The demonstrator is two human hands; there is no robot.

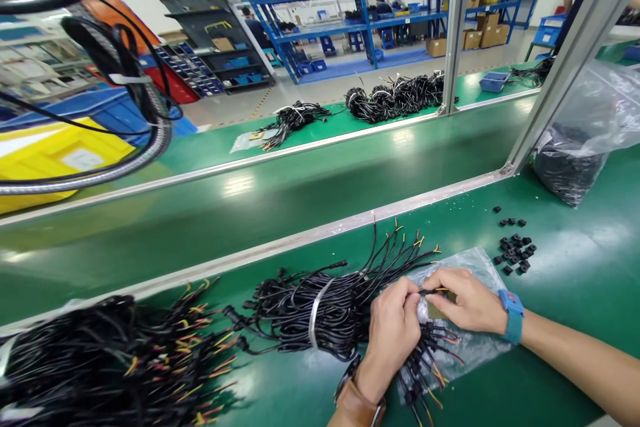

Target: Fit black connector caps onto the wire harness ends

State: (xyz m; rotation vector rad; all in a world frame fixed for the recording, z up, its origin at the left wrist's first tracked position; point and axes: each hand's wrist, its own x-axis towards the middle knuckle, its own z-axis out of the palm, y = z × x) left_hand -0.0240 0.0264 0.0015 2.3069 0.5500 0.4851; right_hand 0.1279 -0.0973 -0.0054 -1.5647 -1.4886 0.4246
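Note:
Between my two hands runs the end of a black cable (425,291) with a yellow wire showing. My left hand (394,320) pinches the cable between thumb and fingertips. Closed on the same cable end, close to the left fingertips, is my right hand (470,300); whether it also grips a small part is hidden. Just left of my hands lies a bundle of black cables (325,310) with a white tie around it. More cable ends with bare coloured wires (425,373) spread below my hands. Under them is a clear plastic bag (477,267).
Small black blocks (515,250) lie loose on the green bench to the right. A clear bag of black parts (570,160) stands behind them, by a metal post (555,67). A large cable heap (100,360) lies left. A hanging hose (160,127) is at upper left.

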